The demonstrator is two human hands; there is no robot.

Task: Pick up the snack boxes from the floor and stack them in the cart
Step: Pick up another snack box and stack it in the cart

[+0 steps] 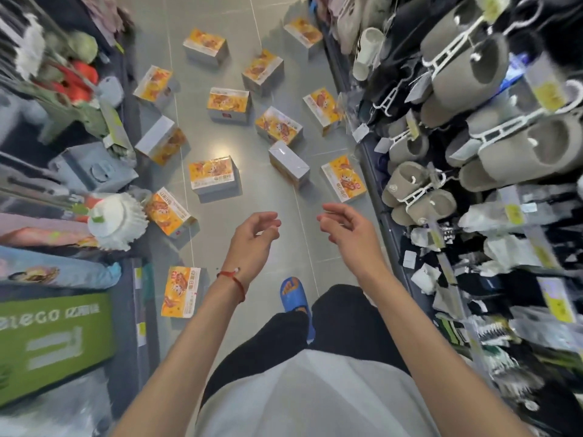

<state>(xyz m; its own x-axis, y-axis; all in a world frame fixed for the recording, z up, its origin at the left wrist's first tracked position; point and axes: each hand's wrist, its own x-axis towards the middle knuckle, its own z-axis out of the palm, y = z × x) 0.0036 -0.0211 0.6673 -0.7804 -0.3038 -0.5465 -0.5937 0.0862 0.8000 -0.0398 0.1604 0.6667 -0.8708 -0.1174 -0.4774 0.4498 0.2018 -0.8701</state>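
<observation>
The left grip (255, 238) and right grip (347, 231) are hanging loosely spread, holding nothing; snack boxes (214, 178) are lying scattered on the floor (277, 190); the pick-up is seemingly just beginning, calling for bending down to one.

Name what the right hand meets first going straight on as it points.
Probably the white-sided snack box ahead on the floor; the right hand hangs higher, so depth is unclear.

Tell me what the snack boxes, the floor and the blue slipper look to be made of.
Snack boxes: likely printed cardboard, slightly glossy; crisp folded edges, plain grey sides. Floor: grey glazed tiles, probably ceramic; straight grout lines and a lamp's reflection. Blue slipper: seemingly moulded foam or rubber, matt; thick, rounded, seamless strap.
</observation>
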